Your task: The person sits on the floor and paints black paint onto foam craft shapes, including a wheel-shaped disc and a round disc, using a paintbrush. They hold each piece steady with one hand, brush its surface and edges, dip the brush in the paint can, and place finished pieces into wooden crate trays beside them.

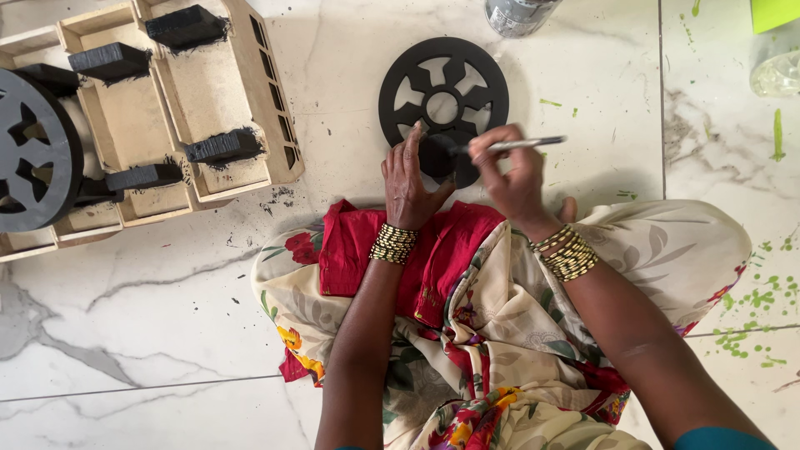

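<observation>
While the left hand (410, 179) lies flat with its fingers extended and together, it presses on the near edge of a black spoked wheel (443, 93) that rests on the white marble floor (167, 317); the hand grips nothing. The right hand (510, 179) is closed around a paintbrush (521, 144) with a silver ferrule, held nearly horizontal, handle pointing to the right and bristle end meeting the lower rim of the wheel, just beside the left fingertips. A smaller black disc-shaped part (446, 162) sits between the two hands at the wheel's near edge; whether it is joined to the wheel cannot be told. Both wrists carry stacked gold bangles (393, 244). The wheel lies directly ahead of the person's lap, which is covered by a floral cloth (517, 333) in cream and red. To the left, well apart from the hands, stands an unpainted wooden frame (167, 125) with several compartments, bearing black-painted blocks (111, 61) and a second black spoked wheel (33, 162) at its left end. A grey can (517, 15) stands at the top edge beyond the wheel. Green paint spatter (758, 300) marks the floor to the right.
</observation>
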Action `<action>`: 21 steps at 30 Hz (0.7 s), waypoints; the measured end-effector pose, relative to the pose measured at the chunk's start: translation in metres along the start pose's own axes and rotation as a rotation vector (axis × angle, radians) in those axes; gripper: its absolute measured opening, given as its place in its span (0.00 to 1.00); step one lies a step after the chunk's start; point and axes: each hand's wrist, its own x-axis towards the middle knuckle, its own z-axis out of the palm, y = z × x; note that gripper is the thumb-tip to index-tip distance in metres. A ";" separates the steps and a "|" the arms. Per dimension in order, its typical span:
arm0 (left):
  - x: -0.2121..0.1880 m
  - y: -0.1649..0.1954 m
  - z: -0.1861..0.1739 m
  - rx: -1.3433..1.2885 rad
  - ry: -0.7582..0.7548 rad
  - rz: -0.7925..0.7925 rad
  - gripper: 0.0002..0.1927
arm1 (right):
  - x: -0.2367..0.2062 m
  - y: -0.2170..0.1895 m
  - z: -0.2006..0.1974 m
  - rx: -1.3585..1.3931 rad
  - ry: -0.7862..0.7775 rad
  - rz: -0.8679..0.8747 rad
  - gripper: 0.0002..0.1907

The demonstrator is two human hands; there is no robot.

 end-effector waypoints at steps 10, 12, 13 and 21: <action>0.000 0.000 -0.002 -0.008 -0.005 -0.007 0.59 | -0.007 -0.012 0.007 -0.104 -0.105 -0.089 0.04; 0.000 0.000 -0.001 -0.005 0.006 0.004 0.58 | -0.002 -0.009 0.001 -0.045 -0.032 -0.023 0.03; 0.000 0.000 -0.002 -0.003 0.011 0.007 0.58 | 0.000 -0.007 -0.002 -0.014 0.003 0.012 0.03; -0.001 0.003 0.001 -0.030 -0.063 0.014 0.58 | -0.012 -0.003 0.013 0.004 -0.172 -0.117 0.04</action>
